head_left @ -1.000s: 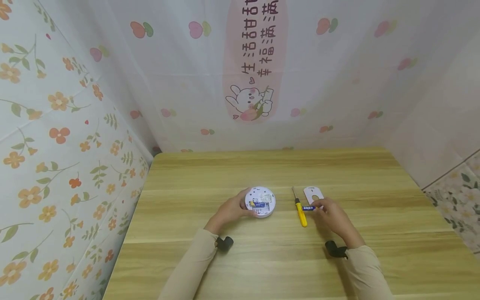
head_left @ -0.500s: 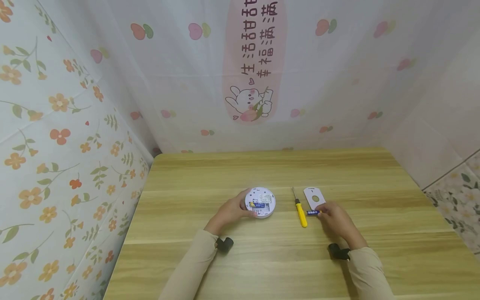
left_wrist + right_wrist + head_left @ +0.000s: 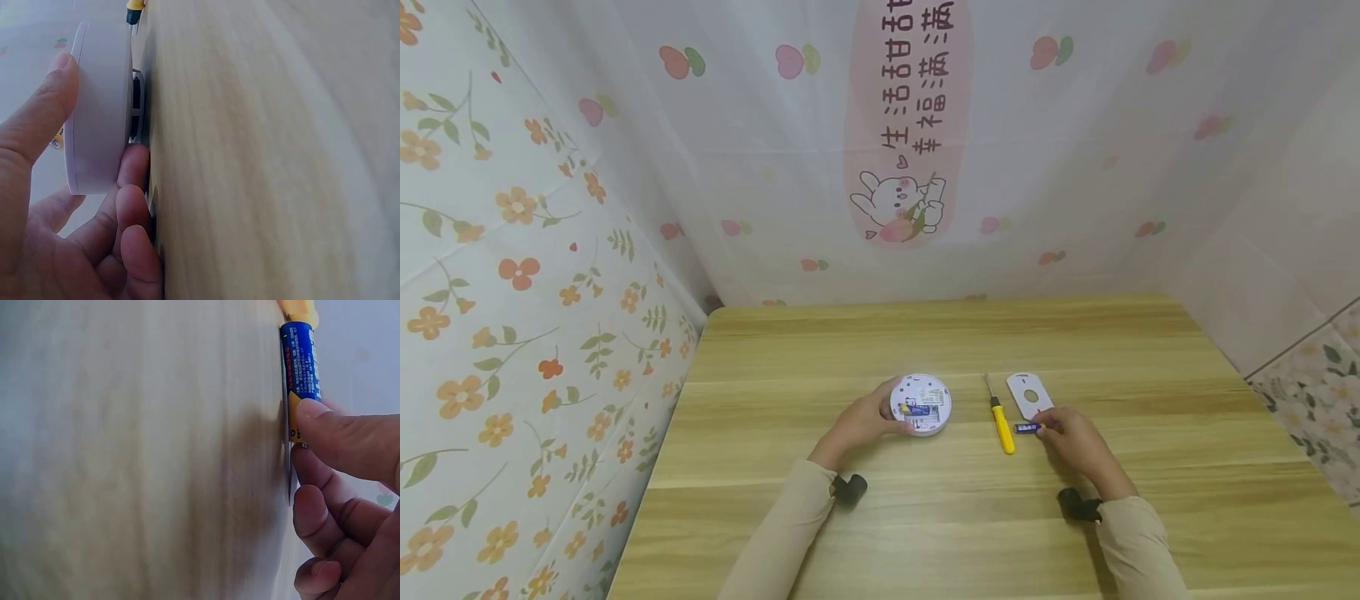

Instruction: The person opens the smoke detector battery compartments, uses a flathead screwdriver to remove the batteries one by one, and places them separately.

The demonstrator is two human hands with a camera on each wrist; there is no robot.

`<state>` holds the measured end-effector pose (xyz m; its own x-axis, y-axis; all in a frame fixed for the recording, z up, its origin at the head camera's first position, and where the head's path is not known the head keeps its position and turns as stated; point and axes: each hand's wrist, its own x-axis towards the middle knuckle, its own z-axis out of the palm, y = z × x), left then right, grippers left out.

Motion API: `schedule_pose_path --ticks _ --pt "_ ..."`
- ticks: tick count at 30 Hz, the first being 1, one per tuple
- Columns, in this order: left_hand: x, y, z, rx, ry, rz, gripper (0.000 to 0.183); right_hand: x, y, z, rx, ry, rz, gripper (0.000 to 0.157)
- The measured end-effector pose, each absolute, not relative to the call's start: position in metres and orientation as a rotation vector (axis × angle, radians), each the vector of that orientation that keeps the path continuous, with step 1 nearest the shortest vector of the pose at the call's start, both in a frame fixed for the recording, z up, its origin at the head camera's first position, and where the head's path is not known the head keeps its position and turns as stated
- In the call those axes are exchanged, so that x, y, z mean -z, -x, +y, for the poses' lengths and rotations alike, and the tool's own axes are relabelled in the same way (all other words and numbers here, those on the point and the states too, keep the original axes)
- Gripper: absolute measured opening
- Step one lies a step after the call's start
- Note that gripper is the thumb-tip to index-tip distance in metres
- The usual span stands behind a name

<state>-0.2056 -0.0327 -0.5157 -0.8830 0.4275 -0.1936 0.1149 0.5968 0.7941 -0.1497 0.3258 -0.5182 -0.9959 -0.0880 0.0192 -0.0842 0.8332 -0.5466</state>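
My left hand [image 3: 865, 415] grips the left edge of a round white smoke alarm [image 3: 934, 421], thumb on one face and fingers underneath in the left wrist view. Its back faces up, showing a battery compartment with a blue and yellow battery [image 3: 913, 409] in it. A slotted raised part [image 3: 135, 106] shows on its underside, close to the tabletop. My right hand [image 3: 1073, 439] pinches another blue and yellow battery [image 3: 302, 362] by its yellow end, low over the table. This battery lies between the yellow screwdriver [image 3: 1003, 429] and the hand, just below a white mounting plate [image 3: 1024, 387].
The wooden table [image 3: 925, 517] carries all these things. A tiny dark speck [image 3: 982, 404] lies between the smoke alarm and the screwdriver. A printed curtain [image 3: 760, 167] hangs behind the table, and a floral one [image 3: 550, 333] at the left.
My right hand has moved slightly right and nearer to me with its battery, off the screwdriver's handle, uncovering more of the mounting plate. The left hand and smoke alarm stay put.
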Motion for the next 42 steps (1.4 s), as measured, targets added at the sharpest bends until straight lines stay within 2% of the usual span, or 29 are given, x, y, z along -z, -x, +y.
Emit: schedule_pose_path --ticks 21,42 --pt "0.517 0.208 -0.033 -1.182 -0.424 2.465 0.097 0.513 0.148 0.327 0.948 0.112 2.942 0.016" --pt "0.521 0.207 -0.033 -1.195 -0.462 2.474 0.096 0.476 0.163 0.319 0.995 0.090 2.995 0.026"
